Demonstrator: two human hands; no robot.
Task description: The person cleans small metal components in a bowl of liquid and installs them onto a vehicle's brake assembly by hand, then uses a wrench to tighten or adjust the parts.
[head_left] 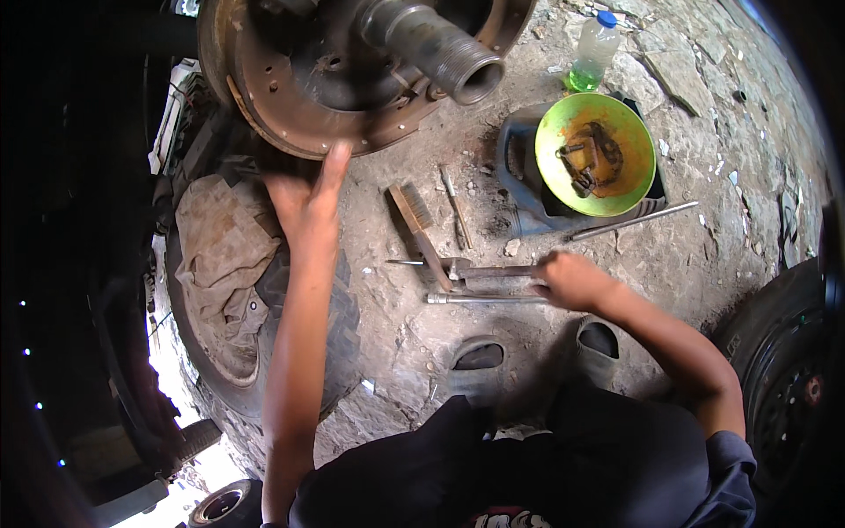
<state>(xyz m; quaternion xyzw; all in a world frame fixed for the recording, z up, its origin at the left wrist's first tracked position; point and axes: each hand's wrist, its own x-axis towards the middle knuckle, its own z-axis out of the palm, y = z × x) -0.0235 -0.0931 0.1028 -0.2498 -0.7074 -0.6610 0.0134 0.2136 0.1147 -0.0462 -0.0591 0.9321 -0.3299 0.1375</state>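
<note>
A rusty brake assembly (352, 123) with a thick threaded axle tube (440, 57) fills the top of the view. My left hand (304, 198) is at its lower rim, thumb stretched up along the front; the other fingers go behind the rim, mostly hidden. Low over the ground, my right hand (572, 280) is closed around the handle of a hammer (497, 273). The hammer head lies by the handle of a wire brush (412, 211), which slants across it. Just below the hammer handle lies a shiny metal bar (484, 299), its right end close to my fingers.
A green bowl (641, 180) of rusty metal parts sits on a cut blue-grey container (519, 154). Behind it stands a bottle (594, 53) with green liquid. A thin rod (634, 220) lies nearby. A tyre (330, 352) with a cloth (220, 246) is at left, another wheel (783, 387) at right.
</note>
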